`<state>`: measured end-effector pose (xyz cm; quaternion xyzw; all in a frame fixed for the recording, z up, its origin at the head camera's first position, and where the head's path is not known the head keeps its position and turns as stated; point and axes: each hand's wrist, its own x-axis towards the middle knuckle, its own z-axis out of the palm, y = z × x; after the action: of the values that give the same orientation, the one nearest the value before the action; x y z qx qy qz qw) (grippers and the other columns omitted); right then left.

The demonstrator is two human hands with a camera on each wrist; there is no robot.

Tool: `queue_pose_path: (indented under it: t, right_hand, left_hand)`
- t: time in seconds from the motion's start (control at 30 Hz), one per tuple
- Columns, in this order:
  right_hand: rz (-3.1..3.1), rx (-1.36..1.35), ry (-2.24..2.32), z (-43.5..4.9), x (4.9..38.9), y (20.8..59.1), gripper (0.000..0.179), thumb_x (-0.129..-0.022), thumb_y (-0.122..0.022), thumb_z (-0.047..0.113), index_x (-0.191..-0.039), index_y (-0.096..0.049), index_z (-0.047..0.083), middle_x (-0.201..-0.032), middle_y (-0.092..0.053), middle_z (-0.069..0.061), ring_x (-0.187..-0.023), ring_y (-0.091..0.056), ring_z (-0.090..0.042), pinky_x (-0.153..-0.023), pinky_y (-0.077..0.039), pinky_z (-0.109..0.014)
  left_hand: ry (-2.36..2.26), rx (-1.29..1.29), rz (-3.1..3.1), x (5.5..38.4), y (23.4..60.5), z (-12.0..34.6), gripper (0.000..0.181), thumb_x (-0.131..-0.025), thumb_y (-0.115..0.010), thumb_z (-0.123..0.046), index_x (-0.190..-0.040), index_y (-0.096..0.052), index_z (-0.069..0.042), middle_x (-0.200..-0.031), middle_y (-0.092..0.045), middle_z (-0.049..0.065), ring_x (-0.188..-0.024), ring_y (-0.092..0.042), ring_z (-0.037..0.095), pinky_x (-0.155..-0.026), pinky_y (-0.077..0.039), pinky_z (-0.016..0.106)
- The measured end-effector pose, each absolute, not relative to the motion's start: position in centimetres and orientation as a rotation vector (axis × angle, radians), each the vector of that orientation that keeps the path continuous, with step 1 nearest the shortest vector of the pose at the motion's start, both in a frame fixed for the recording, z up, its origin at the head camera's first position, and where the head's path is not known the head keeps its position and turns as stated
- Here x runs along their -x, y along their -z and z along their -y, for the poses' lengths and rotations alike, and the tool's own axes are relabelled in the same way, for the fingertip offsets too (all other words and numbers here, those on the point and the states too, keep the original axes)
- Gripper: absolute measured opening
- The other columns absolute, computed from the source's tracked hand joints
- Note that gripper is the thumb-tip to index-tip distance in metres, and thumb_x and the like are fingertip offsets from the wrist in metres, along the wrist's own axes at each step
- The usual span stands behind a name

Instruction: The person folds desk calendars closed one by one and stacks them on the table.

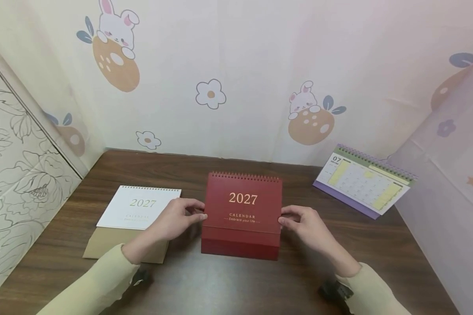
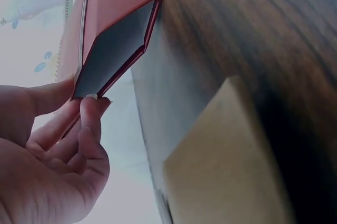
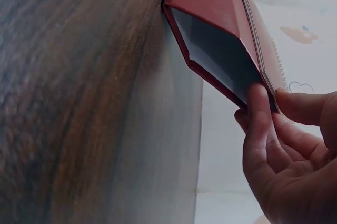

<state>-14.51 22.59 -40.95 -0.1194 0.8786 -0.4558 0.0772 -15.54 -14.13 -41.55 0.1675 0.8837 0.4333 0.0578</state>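
A red spiral-bound desk calendar (image 1: 242,210) with gold "2027" lettering stands at the middle of the table, its cover facing me. My left hand (image 1: 181,217) pinches its left side edge between thumb and fingers. On the opposite edge, my right hand (image 1: 305,223) grips in the same way. Both wrist views look into the hollow between the calendar's folded panels; the left hand (image 2: 63,150) and right hand (image 3: 289,145) each have fingertips at the front panel's edge, thumb outside.
A white desk calendar (image 1: 142,208) on a tan base (image 1: 122,243) stands to the left, partly behind my left forearm. At the back right stands a purple-based calendar (image 1: 368,179) showing month 07. A patterned curtain (image 1: 252,57) hangs behind the wooden table (image 1: 161,168).
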Motion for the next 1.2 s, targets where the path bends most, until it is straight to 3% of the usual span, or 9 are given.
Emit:
queue_pose_path:
  t: [0.23, 0.5, 0.87, 1.2]
  right_hand:
    - [-2.626, 0.301, 1.260, -22.4, 15.1, 41.7, 0.024, -0.097, -0.067, 0.014, -0.118, -0.067, 0.002, -0.095, -0.073, -0.003, -0.084, -0.070, -0.016, -0.077, -0.054, -0.035]
    - [-2.596, 0.292, 1.144, -21.9, 15.4, 42.1, 0.051, -0.092, -0.074, 0.026, -0.131, -0.059, -0.001, -0.098, -0.072, -0.003, -0.084, -0.068, -0.012, -0.078, -0.052, -0.036]
    - [-2.766, 0.425, 0.912, -21.4, 15.4, 42.5, 0.050, -0.091, -0.074, 0.027, -0.130, -0.062, -0.002, -0.103, -0.068, -0.005, -0.082, -0.059, -0.014, -0.071, -0.049, -0.034]
    - [-2.808, 0.552, 0.769, -21.3, 15.6, 42.6, 0.045, -0.093, -0.072, 0.026, -0.124, -0.066, -0.005, -0.095, -0.060, -0.003, -0.081, -0.052, -0.016, -0.069, -0.044, -0.034]
  left_hand:
    - [-1.272, -0.446, -2.643, 16.1, 42.2, 13.7, 0.020, -0.091, -0.074, -0.021, -0.108, -0.072, -0.010, -0.084, -0.068, -0.007, -0.078, -0.062, 0.010, -0.073, -0.050, 0.033]
    - [-1.206, -0.417, -2.584, 16.2, 42.4, 13.6, 0.031, -0.089, -0.076, -0.029, -0.109, -0.069, -0.007, -0.086, -0.066, -0.003, -0.077, -0.061, 0.012, -0.066, -0.050, 0.032]
    - [-1.162, -0.377, -2.572, 16.5, 42.8, 13.6, 0.037, -0.086, -0.078, -0.030, -0.112, -0.068, -0.005, -0.082, -0.062, 0.000, -0.072, -0.056, 0.015, -0.063, -0.047, 0.033]
    - [-1.075, -0.436, -2.622, 16.7, 43.1, 13.5, 0.029, -0.085, -0.080, -0.028, -0.104, -0.071, -0.008, -0.100, -0.058, 0.001, -0.077, -0.056, 0.013, -0.071, -0.047, 0.033]
